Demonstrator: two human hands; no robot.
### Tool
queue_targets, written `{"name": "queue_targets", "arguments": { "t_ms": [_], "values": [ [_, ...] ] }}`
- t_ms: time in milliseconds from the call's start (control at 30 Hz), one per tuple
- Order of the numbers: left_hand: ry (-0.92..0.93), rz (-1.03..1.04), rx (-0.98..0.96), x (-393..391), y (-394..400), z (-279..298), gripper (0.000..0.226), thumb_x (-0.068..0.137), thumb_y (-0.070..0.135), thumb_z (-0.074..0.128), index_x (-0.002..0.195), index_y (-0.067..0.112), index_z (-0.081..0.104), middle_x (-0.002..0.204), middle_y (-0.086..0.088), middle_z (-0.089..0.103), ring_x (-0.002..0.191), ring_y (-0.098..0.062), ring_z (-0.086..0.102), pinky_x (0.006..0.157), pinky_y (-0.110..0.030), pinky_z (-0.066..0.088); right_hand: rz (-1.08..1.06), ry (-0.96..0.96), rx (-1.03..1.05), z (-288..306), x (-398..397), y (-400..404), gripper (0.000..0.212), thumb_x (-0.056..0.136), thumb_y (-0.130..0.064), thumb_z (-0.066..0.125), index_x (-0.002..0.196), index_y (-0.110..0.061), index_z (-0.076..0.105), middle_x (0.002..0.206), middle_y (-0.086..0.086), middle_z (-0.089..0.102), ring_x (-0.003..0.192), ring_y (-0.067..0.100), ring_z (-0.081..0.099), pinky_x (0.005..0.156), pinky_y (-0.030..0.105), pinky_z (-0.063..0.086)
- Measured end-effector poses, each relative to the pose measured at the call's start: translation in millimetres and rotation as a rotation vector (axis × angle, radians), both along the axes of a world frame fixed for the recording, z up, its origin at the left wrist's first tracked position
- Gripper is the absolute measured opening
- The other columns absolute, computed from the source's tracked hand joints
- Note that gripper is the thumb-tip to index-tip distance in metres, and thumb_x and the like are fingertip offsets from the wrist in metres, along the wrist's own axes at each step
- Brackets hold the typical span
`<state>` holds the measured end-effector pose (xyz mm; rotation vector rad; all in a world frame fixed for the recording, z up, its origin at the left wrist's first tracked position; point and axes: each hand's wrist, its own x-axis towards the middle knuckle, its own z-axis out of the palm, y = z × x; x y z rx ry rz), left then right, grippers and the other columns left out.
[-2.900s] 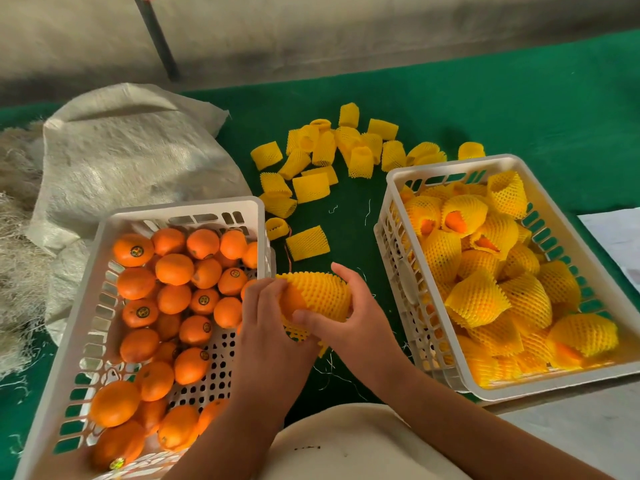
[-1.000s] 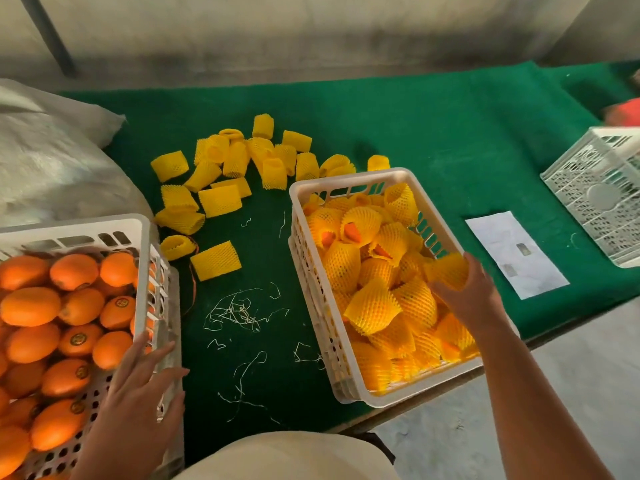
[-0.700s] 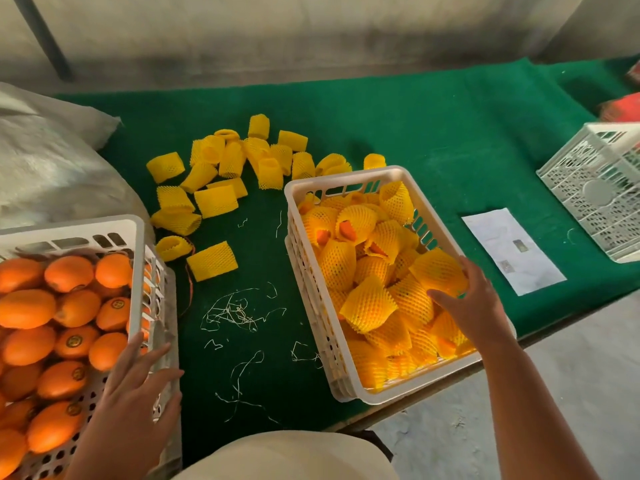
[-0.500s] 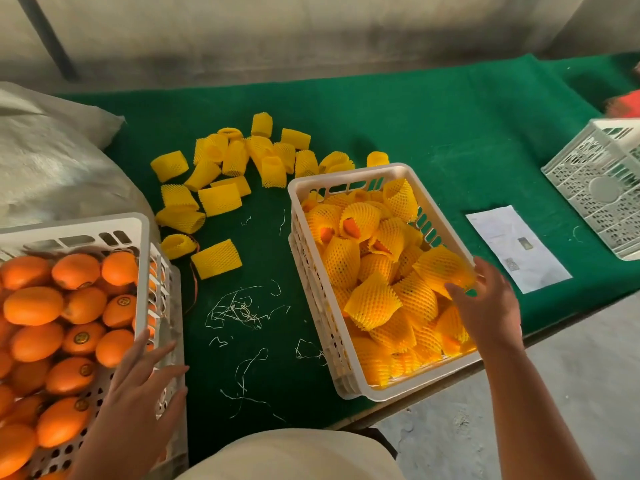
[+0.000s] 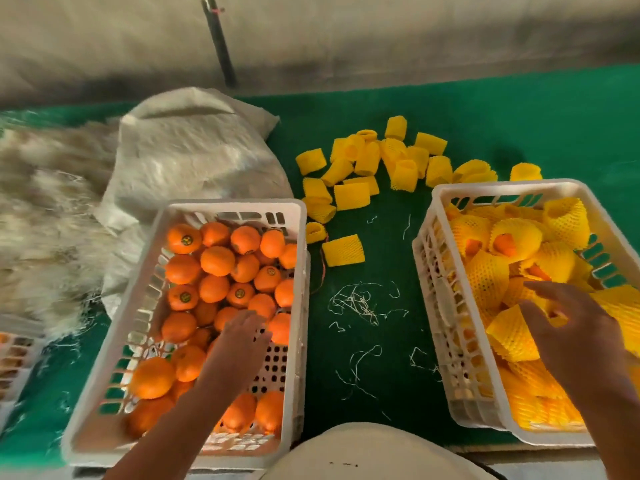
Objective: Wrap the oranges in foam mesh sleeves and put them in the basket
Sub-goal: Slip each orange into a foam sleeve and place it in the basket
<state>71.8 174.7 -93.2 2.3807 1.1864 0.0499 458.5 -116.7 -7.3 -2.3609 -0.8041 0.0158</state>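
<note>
A white basket (image 5: 228,211) on the left holds several bare oranges (image 5: 216,260). My left hand (image 5: 239,344) hovers over them inside this basket, fingers stretched out, holding nothing. A second white basket (image 5: 431,271) on the right is full of oranges wrapped in yellow foam mesh (image 5: 488,277). Above the wrapped fruit, my right hand (image 5: 568,336) has loosely spread fingers and nothing in its grip. Several loose yellow foam mesh sleeves (image 5: 349,197) lie on the green cloth behind and between the baskets; one sleeve (image 5: 343,250) lies nearest, beside the left basket.
A white woven sack (image 5: 194,154) lies behind the left basket, with pale fibrous stuffing (image 5: 45,209) to its left. Part of another basket (image 5: 17,351) shows at the left edge. White thread scraps (image 5: 360,303) litter the green cloth (image 5: 519,116). A dark pole (image 5: 218,39) stands at the back.
My right hand has let go of the wrapped orange in the right basket. My left hand moved from the left basket's rim to over the bare oranges. The view swung left.
</note>
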Motion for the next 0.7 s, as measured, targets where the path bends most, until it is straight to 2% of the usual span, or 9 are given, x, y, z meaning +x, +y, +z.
{"name": "queue_targets", "arguments": {
  "t_ms": [100, 167, 233, 367, 400, 433, 500, 567, 700],
  "values": [
    [0.206, 0.035, -0.206, -18.3, 8.1, -17.2, 0.048, 0.097, 0.037, 0.063, 0.142, 0.023, 0.055, 0.141, -0.001, 0.056, 0.131, -0.022, 0.052, 0.103, -0.035, 0.046, 0.056, 0.086, -0.013, -4.3, -17.4, 25.4, 0.028, 0.095, -0.030, 0.071, 0.122, -0.034, 0.067, 0.127, -0.003, 0.069, 0.113, 0.026, 0.065, 0.093, 0.045, 0.054],
    [0.344, -0.029, -0.288, -27.2, 7.0, -28.9, 0.052, 0.095, 0.041, 0.068, 0.142, 0.023, 0.053, 0.141, 0.000, 0.055, 0.129, -0.020, 0.052, 0.097, -0.030, 0.044, 0.091, 0.133, -0.023, -5.1, -30.2, 39.8, 0.027, 0.096, -0.037, 0.069, 0.123, -0.039, 0.065, 0.123, -0.010, 0.068, 0.107, 0.017, 0.064, 0.078, 0.033, 0.052],
    [0.393, -0.061, -0.348, -31.1, 1.2, -35.5, 0.052, 0.091, 0.045, 0.071, 0.136, 0.025, 0.056, 0.132, 0.006, 0.056, 0.125, -0.017, 0.054, 0.088, -0.026, 0.043, 0.126, 0.177, -0.020, -6.0, -41.3, 52.4, 0.025, 0.097, -0.037, 0.068, 0.122, -0.041, 0.066, 0.124, -0.010, 0.067, 0.106, 0.013, 0.062, 0.069, 0.025, 0.048],
    [0.509, -0.168, -0.422, -31.0, -13.9, -40.3, 0.053, 0.084, 0.050, 0.078, 0.129, 0.027, 0.061, 0.123, 0.003, 0.065, 0.104, -0.015, 0.058, 0.082, -0.029, 0.045, 0.217, 0.186, -0.070, -10.2, -57.5, 68.9, 0.022, 0.099, -0.031, 0.065, 0.119, -0.040, 0.067, 0.123, -0.007, 0.066, 0.097, 0.011, 0.065, 0.051, 0.009, 0.046],
    [0.541, -0.200, -0.421, -29.9, -19.0, -40.3, 0.056, 0.081, 0.050, 0.080, 0.129, 0.028, 0.061, 0.122, 0.002, 0.065, 0.102, -0.015, 0.056, 0.082, -0.030, 0.045, 0.232, 0.201, -0.091, -10.8, -60.4, 71.4, 0.022, 0.099, -0.030, 0.066, 0.120, -0.036, 0.068, 0.125, -0.005, 0.066, 0.100, 0.015, 0.067, 0.048, 0.010, 0.049],
    [0.572, -0.231, -0.416, -29.6, -22.7, -42.3, 0.059, 0.078, 0.049, 0.083, 0.129, 0.028, 0.060, 0.121, 0.002, 0.065, 0.102, -0.016, 0.056, 0.082, -0.031, 0.044, 0.247, 0.214, -0.115, -12.7, -63.0, 74.9, 0.025, 0.099, -0.030, 0.066, 0.123, -0.033, 0.069, 0.127, -0.002, 0.067, 0.107, 0.021, 0.067, 0.051, 0.015, 0.055],
    [0.625, -0.274, -0.403, -27.7, -27.8, -47.3, 0.064, 0.074, 0.049, 0.087, 0.127, 0.028, 0.058, 0.120, 0.002, 0.064, 0.104, -0.018, 0.056, 0.085, -0.033, 0.045, 0.272, 0.224, -0.144, -16.7, -68.4, 81.7, 0.027, 0.098, -0.026, 0.068, 0.125, -0.029, 0.069, 0.127, 0.000, 0.068, 0.118, 0.028, 0.064, 0.066, 0.036, 0.065],
    [0.657, -0.288, -0.424, -23.5, -28.8, -52.4, 0.066, 0.072, 0.049, 0.088, 0.127, 0.028, 0.057, 0.120, 0.001, 0.064, 0.102, -0.018, 0.053, 0.084, -0.034, 0.044, 0.294, 0.227, -0.162, -18.8, -73.4, 88.8, 0.028, 0.096, -0.022, 0.070, 0.124, -0.024, 0.070, 0.123, 0.002, 0.070, 0.120, 0.027, 0.065, 0.085, 0.050, 0.063],
    [0.646, -0.291, -0.484, -18.7, -22.1, -58.7, 0.066, 0.071, 0.051, 0.088, 0.124, 0.031, 0.055, 0.117, 0.004, 0.063, 0.102, -0.017, 0.054, 0.086, -0.035, 0.046, 0.344, 0.240, -0.223, -27.2, -79.7, 110.2, 0.031, 0.094, -0.020, 0.075, 0.124, -0.020, 0.071, 0.116, -0.006, 0.071, 0.109, 0.012, 0.065, 0.103, 0.046, 0.055]
  ]
}}
